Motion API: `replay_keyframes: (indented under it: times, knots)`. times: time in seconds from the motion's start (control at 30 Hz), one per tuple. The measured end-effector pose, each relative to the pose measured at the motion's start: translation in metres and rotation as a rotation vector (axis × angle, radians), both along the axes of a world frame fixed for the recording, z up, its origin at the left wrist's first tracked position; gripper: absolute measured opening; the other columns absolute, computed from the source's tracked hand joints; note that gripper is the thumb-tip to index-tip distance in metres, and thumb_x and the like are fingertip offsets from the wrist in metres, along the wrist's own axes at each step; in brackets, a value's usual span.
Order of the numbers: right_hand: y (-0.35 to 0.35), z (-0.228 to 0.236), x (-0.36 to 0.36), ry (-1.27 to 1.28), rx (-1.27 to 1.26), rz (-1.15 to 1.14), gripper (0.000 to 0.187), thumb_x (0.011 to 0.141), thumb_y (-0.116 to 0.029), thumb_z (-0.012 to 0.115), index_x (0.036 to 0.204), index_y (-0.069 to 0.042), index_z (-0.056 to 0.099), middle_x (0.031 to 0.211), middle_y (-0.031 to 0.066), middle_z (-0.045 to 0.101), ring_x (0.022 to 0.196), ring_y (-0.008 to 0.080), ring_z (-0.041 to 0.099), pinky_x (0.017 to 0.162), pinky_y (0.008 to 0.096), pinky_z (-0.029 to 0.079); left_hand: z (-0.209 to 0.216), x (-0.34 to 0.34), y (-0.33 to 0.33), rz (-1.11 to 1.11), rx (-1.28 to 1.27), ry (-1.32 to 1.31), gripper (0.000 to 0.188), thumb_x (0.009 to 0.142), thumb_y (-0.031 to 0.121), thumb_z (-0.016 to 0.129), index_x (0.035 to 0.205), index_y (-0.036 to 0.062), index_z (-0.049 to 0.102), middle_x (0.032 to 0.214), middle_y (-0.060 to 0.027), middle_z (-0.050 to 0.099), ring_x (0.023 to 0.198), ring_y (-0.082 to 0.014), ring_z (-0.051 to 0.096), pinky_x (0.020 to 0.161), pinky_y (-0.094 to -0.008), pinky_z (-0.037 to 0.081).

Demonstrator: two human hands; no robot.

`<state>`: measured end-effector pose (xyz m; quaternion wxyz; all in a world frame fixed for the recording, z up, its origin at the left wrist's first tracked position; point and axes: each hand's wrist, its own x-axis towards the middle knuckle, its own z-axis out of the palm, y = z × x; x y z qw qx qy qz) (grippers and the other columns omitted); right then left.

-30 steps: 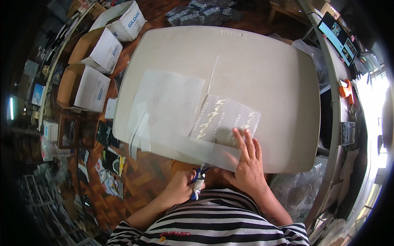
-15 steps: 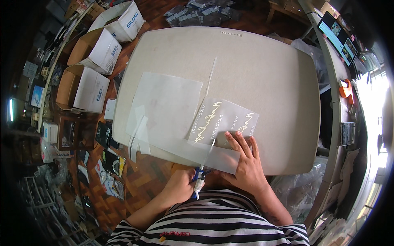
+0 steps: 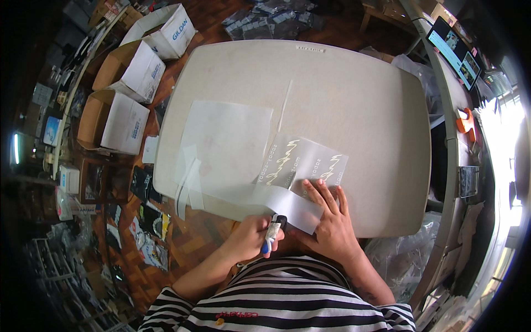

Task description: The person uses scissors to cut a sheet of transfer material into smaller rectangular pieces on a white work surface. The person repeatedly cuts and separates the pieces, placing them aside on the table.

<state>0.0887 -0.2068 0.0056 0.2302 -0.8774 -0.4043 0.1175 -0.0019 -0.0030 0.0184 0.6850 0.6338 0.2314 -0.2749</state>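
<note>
My left hand [image 3: 251, 238] is closed around a pair of scissors [image 3: 272, 235] with blue handles and white wrapping, at the table's near edge. Their blades run under a lifted flap of translucent film, with a bit of blade showing near the lettering. The film sheet [image 3: 307, 155] carries mirrored script and small letters in pale tones. My right hand [image 3: 333, 221] lies on this sheet's near right part, fingers spread and pressing down. Left of it rests a larger blank translucent sheet [image 3: 229, 130]. Loose film strips [image 3: 191, 185] overlap its near left corner.
The pale table [image 3: 381, 110] has rounded corners. A thin strip [image 3: 285, 105] lies beyond the lettered film. Open cardboard boxes [image 3: 133, 119] line the left side. On a bench at right are a tablet [image 3: 453, 52] and an orange tool [image 3: 466, 124]. Plastic bags [image 3: 406, 254] sit below the table's right side.
The scissors have tilted and turned in my left hand, and the film above their blades has bulged upward, covering more of them. My right hand has stayed in place.
</note>
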Motion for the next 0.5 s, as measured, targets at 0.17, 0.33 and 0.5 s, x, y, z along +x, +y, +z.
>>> replay_keyframes:
  times: [0.17,0.33,0.5]
  knots:
    - [-0.001,0.001,0.001,-0.023,0.006,0.019,0.038,0.081,-0.043,0.074,0.108,-0.015,0.074,0.160,0.0082,0.029,0.148,0.0287,0.026,0.118,0.0575,0.019,-0.002,0.008,0.004,0.002,-0.001,-0.017,0.018,0.095,0.011,0.058,0.084,-0.0015,0.063,0.064,-0.0054,0.062,0.050,-0.0106,0.058,0.046,-0.0242,0.045]
    - [-0.002,0.002,0.003,0.001,-0.032,0.029,0.040,0.082,-0.043,0.073,0.111,-0.016,0.073,0.160,0.0078,0.030,0.148,0.0284,0.026,0.118,0.0576,0.019,-0.001,0.013,0.006,0.021,-0.005,-0.013,0.019,0.089,0.014,0.066,0.083,-0.0028,0.062,0.064,-0.0075,0.062,0.047,-0.0116,0.056,0.043,-0.0237,0.044]
    - [-0.002,0.000,0.001,-0.020,0.017,0.011,0.036,0.083,-0.044,0.071,0.105,-0.016,0.076,0.159,0.0075,0.031,0.149,0.0284,0.025,0.118,0.0571,0.019,0.000,0.024,0.008,-0.013,-0.024,-0.047,0.019,0.091,0.014,0.064,0.082,-0.0027,0.062,0.063,-0.0079,0.062,0.047,-0.0118,0.056,0.044,-0.0240,0.044]
